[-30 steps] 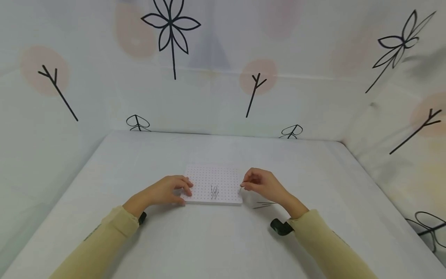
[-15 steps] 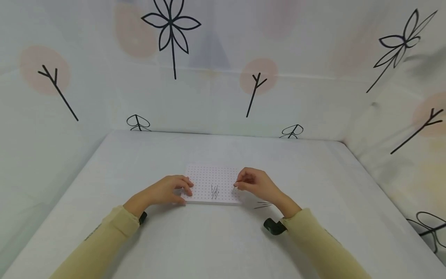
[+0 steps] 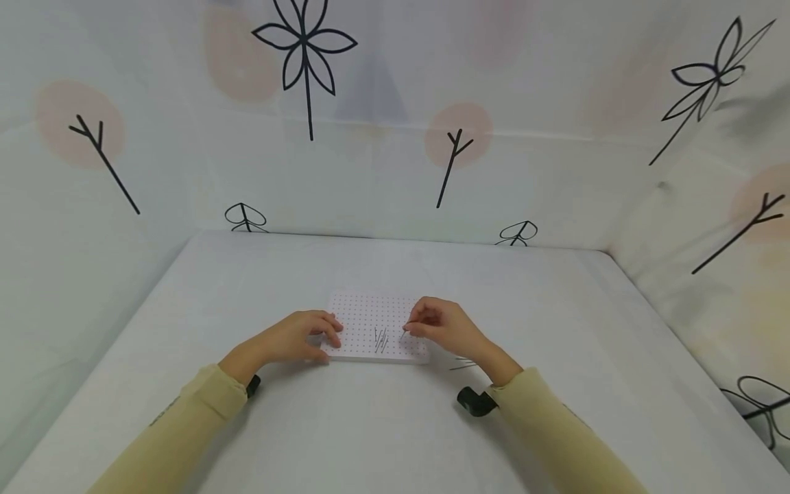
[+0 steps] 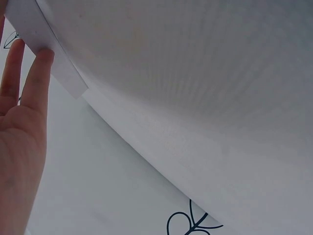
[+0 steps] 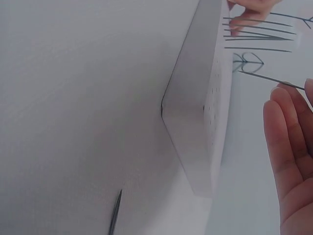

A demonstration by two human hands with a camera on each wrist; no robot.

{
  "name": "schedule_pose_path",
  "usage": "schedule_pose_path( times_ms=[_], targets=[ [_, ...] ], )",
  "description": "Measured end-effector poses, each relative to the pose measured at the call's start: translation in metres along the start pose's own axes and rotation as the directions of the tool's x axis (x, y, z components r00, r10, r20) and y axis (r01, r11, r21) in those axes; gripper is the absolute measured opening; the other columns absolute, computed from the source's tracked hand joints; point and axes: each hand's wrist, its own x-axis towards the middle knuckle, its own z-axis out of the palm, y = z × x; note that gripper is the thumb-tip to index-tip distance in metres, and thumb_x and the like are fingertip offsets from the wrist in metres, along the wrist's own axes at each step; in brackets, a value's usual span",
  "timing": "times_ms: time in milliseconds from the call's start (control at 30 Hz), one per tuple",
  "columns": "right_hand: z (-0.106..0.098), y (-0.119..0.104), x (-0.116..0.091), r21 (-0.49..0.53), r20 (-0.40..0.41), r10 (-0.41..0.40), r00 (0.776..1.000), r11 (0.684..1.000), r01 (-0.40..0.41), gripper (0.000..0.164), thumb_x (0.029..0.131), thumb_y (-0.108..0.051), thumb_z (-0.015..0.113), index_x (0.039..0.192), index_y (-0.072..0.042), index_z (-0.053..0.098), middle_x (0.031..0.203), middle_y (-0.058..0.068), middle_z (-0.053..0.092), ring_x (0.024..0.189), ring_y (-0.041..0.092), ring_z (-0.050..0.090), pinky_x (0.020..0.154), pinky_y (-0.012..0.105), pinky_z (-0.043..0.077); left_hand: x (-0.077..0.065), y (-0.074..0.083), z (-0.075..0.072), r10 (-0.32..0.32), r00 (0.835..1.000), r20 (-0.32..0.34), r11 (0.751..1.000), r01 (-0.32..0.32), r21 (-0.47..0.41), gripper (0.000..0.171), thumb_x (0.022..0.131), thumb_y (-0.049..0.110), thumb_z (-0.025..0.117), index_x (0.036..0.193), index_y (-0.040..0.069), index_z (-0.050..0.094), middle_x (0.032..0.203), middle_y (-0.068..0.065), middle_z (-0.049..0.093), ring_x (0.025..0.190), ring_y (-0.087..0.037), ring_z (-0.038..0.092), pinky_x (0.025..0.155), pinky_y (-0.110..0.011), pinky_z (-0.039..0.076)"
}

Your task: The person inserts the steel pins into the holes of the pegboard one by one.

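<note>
A white board with a grid of small holes [image 3: 364,312] lies flat on the table. Several thin metal pins [image 3: 380,340] stand in it near the front middle, some leaning, and they show side-on as upright pins [image 5: 259,38] in the right wrist view. My left hand [image 3: 300,336] rests its fingers on the board's left edge, thumb by the front corner. Over the board's right part, my right hand [image 3: 446,331] pinches one more metal pin [image 5: 264,78] between thumb and fingertips. Its lower tip points down just right of the standing pins.
Several loose pins [image 3: 463,365] lie on the white table [image 3: 370,432] right of the board, partly hidden by the right wrist. A dark wrist camera [image 3: 476,401] sits under the right forearm. Patterned cloth walls [image 3: 370,178] enclose the table's back and sides.
My right hand has moved left with the pin, from the board's right edge to near the standing pins. The left hand and the board have stayed put.
</note>
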Motion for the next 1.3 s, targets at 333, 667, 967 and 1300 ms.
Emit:
schedule_pose_path(
  times_ms=[333,667,967,1300],
  targets=[
    [0.012,0.032,0.012,0.044,0.007,-0.004,1.0,0.999,0.004,0.008,0.084,-0.001,0.066,0.088,-0.002,0.059,0.086,0.009,0.065,0.077,0.019,0.061,0.069,0.025,0.052,0.0,0.002,0.0,-0.001,1.0,0.001,1.0,0.001,-0.004,0.021,0.072,0.011,0.08,0.087,0.021,0.069,0.12,0.0,0.058,0.125,-0.028,0.042,0.105,-0.047,0.03],
    [0.018,0.035,0.018,0.027,0.022,-0.035,0.999,0.999,0.034,0.009,0.084,-0.004,0.067,0.087,-0.006,0.059,0.084,0.002,0.063,0.076,0.015,0.06,0.069,0.026,0.051,0.0,0.002,0.0,-0.006,1.0,0.005,1.0,0.006,-0.002,0.021,0.073,0.01,0.079,0.088,0.021,0.069,0.12,0.0,0.058,0.124,-0.028,0.042,0.105,-0.048,0.029],
    [0.02,0.041,0.024,0.037,0.043,-0.049,0.998,0.998,0.047,0.009,0.084,-0.005,0.067,0.087,-0.007,0.059,0.085,0.001,0.063,0.077,0.015,0.06,0.07,0.026,0.052,0.001,0.002,-0.001,0.004,1.0,0.001,1.0,-0.004,0.005,0.021,0.073,0.01,0.079,0.089,0.02,0.069,0.119,0.0,0.058,0.123,-0.028,0.043,0.104,-0.047,0.031],
    [0.023,0.043,0.023,0.035,0.085,-0.067,0.994,0.997,0.064,0.009,0.084,-0.003,0.067,0.088,-0.005,0.059,0.085,0.002,0.062,0.077,0.014,0.058,0.071,0.026,0.051,0.0,0.004,-0.001,-0.01,1.0,0.004,1.0,0.01,0.01,0.022,0.072,0.009,0.079,0.088,0.02,0.069,0.119,-0.001,0.058,0.123,-0.028,0.043,0.104,-0.047,0.031]
  ],
)
